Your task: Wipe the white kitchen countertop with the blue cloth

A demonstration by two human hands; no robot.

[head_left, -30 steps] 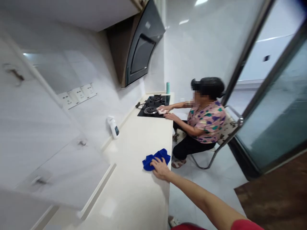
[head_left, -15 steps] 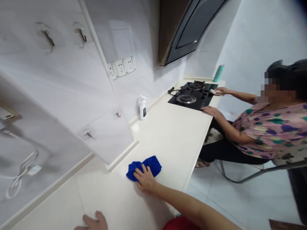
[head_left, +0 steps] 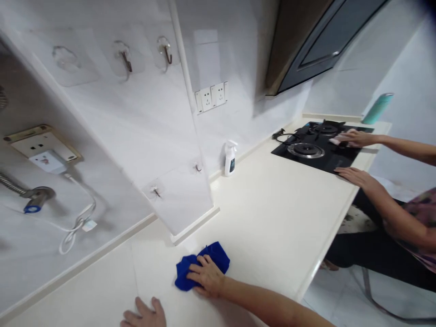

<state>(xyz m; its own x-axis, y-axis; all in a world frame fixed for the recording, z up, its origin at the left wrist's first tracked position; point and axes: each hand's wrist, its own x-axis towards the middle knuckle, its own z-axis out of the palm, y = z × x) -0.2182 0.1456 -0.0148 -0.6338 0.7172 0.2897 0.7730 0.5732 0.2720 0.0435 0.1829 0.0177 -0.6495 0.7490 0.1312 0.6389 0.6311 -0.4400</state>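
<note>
Right hand (head_left: 206, 278) is flat on the blue cloth (head_left: 200, 268), fingers spread and curled over its near edge, pressing it to the counter (head_left: 272, 218). The cloth sits bunched near the front part of the counter, just beside the base of the white wall panel (head_left: 184, 200) that juts out there. Left hand (head_left: 145, 314) lies open, palm down on the bare counter at the bottom edge of the view, holding nothing, a little apart from the cloth.

Farther along, a white spray bottle (head_left: 230, 158) stands upright against the wall. Beyond it is the black hob (head_left: 320, 147) with 2 burners, a teal bottle (head_left: 377, 109) upright in the far corner. A second person sits at that end: one hand (head_left: 350, 138) rests on a pale cloth on the hob, the other hand (head_left: 352, 175) lies flat on the counter edge.

On the wall: 3 sockets (head_left: 211, 96) in a row, clear hooks (head_left: 126, 59) above, a cord (head_left: 78, 222) hanging at left.
</note>
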